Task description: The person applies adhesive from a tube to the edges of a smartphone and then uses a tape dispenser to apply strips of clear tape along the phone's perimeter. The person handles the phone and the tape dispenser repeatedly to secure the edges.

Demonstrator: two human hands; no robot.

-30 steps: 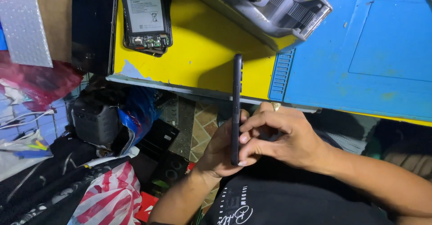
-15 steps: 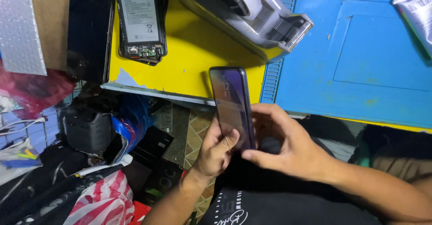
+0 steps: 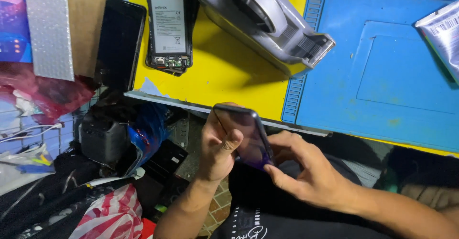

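Both my hands hold a dark phone with a glossy purple-tinted face [image 3: 245, 134] just below the front edge of the yellow table [image 3: 224, 76]. My left hand [image 3: 217, 148] grips its left side, thumb laid across the face. My right hand [image 3: 306, 172] supports the lower right corner with its fingertips. The phone is tilted, face turned up toward me.
On the table lie an opened phone showing its battery [image 3: 168, 28], a black phone screen [image 3: 119, 43], a grey fan-like machine [image 3: 267, 21] and a blue work mat [image 3: 382, 66]. A silver pouch [image 3: 442, 33] sits at the right. Bags, cables and a black box [image 3: 103, 138] crowd the floor to the left.
The phone went from edge-on and upright to tilted with its face toward me. My hands shifted around it, and the view moved down over the table.
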